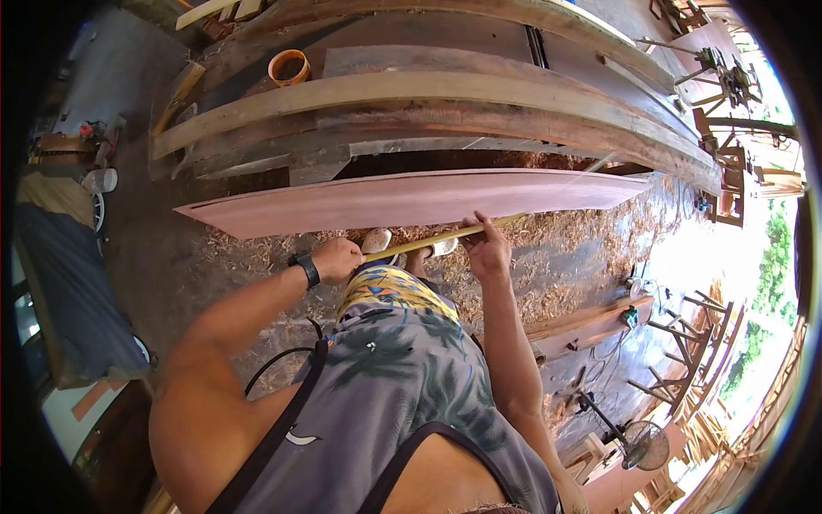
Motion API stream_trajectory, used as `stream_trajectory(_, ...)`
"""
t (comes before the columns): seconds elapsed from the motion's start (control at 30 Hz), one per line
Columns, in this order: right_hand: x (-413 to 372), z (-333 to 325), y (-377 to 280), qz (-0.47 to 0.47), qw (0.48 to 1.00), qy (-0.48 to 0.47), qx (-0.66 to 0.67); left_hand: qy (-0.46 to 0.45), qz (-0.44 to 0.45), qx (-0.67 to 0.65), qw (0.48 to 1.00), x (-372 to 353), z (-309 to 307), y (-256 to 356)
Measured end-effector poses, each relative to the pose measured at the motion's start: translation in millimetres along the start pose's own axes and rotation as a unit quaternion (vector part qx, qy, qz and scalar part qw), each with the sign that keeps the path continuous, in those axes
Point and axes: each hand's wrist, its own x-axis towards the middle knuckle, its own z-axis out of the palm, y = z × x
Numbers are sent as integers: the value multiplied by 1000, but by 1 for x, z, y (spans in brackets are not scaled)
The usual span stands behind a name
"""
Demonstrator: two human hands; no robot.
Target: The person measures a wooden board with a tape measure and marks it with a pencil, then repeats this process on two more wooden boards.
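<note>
A yellow tape measure blade (pixel 419 244) stretches between my two hands, in front of my shorts. My left hand (pixel 337 259), with a dark watch on its wrist, is closed on the blade's left end. My right hand (pixel 486 247) pinches it farther right, between thumb and fingers, and the strip runs on past that hand. Just beyond my hands a long pinkish plywood panel (pixel 411 201) leans on its edge against the workbench. The tape's case does not show clearly.
Long boards (pixel 428 90) lie across the workbench, with an orange tub (pixel 289 68) at its left. Wood shavings (pixel 556 265) cover the floor around my feet. A plank (pixel 591 330), cords and a fan (pixel 644 445) are at the right. A dark-covered vehicle (pixel 73 291) stands left.
</note>
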Motion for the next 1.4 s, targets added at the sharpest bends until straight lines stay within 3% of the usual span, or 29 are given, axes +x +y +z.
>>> stream_trajectory(0.1, -2, 10, 18, 17, 996, -29, -84, 38, 45, 14, 998, 2, -12, 1)
stream_trajectory(0.13, -1, 11, 23, 26, 992, -46, -112, 18, -4, 19, 1000, 3, -17, 4)
stream_trajectory(0.3, -12, 24, 28, 73, 992, -51, -91, 46, 25, 57, 997, 11, -42, 0)
stream_trajectory(0.43, -25, 16, 24, 96, 978, -84, -165, 87, -6, 82, 993, 20, -70, -13)
stream_trajectory(0.53, -25, -19, 37, 76, 934, -61, -344, 242, 15, 64, 968, 31, -108, -29)
stream_trajectory(0.57, -27, -34, 39, 75, 935, -57, -341, 297, 10, 71, 952, 28, -127, -26)
stream_trajectory(0.63, -30, -69, 41, -22, 795, -45, -604, 360, 24, 148, 921, 26, -170, -31)
stream_trajectory(0.67, -33, -86, 42, -23, 796, -42, -603, 412, 81, 183, 889, 34, -188, -55)
stream_trajectory(0.7, -39, -105, 42, -70, 730, -25, -679, 461, 138, 215, 850, 41, -204, -77)
stream_trajectory(0.73, -44, -126, 45, -114, 654, -9, -748, 476, 114, 206, 847, 37, -219, -78)
stream_trajectory(0.77, -47, -148, 49, -115, 655, -7, -747, 490, 90, 196, 844, 31, -234, -76)
stream_trajectory(0.83, -52, -195, 62, 33, 774, 82, -627, 483, 98, 200, 847, 32, -256, -90)
stream_trajectory(0.9, -68, -231, 78, 99, 845, 159, -502, 478, 107, 203, 848, 29, -266, -93)
stream_trajectory(1.03, -105, -282, 109, 137, 853, 205, -460, 444, 58, 238, 862, 27, -273, -96)
stream_trajectory(1.3, -136, -273, 144, 122, 894, 229, -365, 440, 45, 236, 865, 34, -284, -118)
stream_trajectory(1.4, -139, -258, 147, 113, 888, 232, -381, 434, 21, 254, 864, 33, -286, -119)
